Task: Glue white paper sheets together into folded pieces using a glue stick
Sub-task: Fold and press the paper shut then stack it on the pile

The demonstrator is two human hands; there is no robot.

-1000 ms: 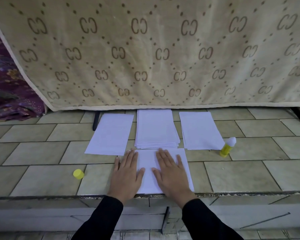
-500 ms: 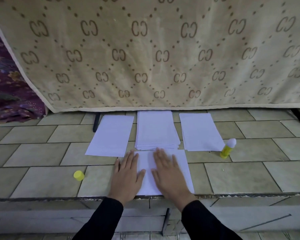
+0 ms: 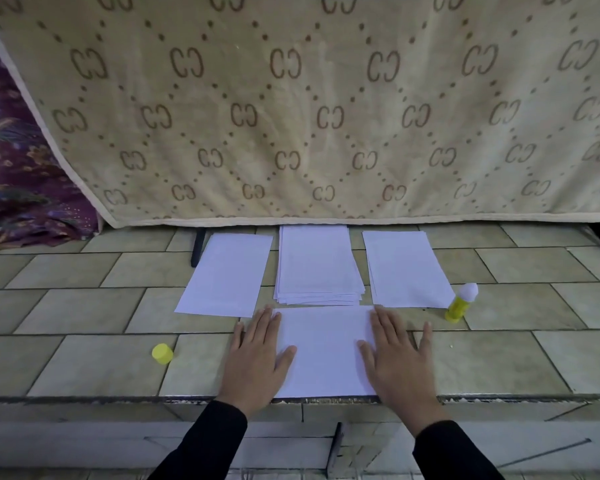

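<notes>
Left hand [image 3: 257, 358]: we see it flat and palm down on the left edge of the near sheet [image 3: 323, 351]. The fingers are straight and close together. It presses the paper and grips nothing.
Right hand [image 3: 399, 362]: it also lies flat with straight fingers, on the right edge of the same sheet. The outer fingers reach over onto the tile, and it holds nothing.
Near sheet: white, it lies between the two hands at the near lip of the tiled ledge [image 3: 84, 358]. We cannot tell from this view if it is one layer or folded.
Glue stick [image 3: 459, 304]: yellow with its white tip uncovered, it stands upright on the right, just beside the right pile [image 3: 406, 268] and apart from the right hand.
Cap [image 3: 162, 353]: yellow, it rests on a tile at the left, apart from the left hand.
Far papers: we see a left sheet [image 3: 227, 275], a thicker middle stack [image 3: 317, 268] and the right pile, side by side just beyond the near sheet.
Background: a beige patterned blanket [image 3: 326, 116] hangs behind the papers, with a purple cloth [image 3: 14, 168] at the far left.
Sleeves: both are black.
</notes>
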